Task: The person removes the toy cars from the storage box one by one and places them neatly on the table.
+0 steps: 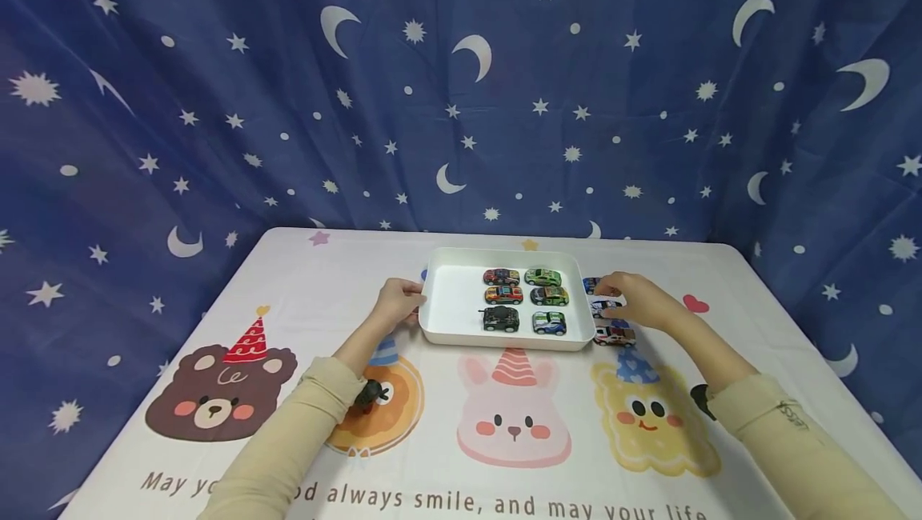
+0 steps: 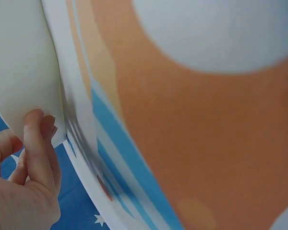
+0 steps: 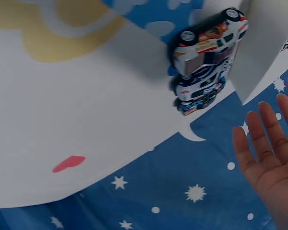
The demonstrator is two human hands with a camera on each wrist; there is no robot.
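A star-and-moon curtain (image 1: 461, 88) hangs behind the worktop (image 1: 317, 280), which wears a cloth printed with a bear, a rabbit and other party-hatted faces. Near the far edge, at the middle, sits a white tray (image 1: 452, 308). Its right half holds six toy cars in two columns: red, orange-red and a dark tank-like car (image 1: 500, 318) on the left, two green ones and a white-and-green one on the right. The tray's left half is bare.

Just outside the tray's right wall three more toy cars (image 3: 204, 62) stand in a line toward the far edge; the nearest, a white car (image 1: 615, 335), lies closest to the tray's near right corner.

The left hand (image 1: 396, 302) rests against the tray's left wall, fingertips (image 2: 36, 117) pressed to it, steadying rather than gripping. The right hand (image 1: 637, 298) hovers over the three outside cars, fingers straight and spread, holding nothing.

Judging from the layout, six cars are loaded and three remain outside, so the work looks about two-thirds done.
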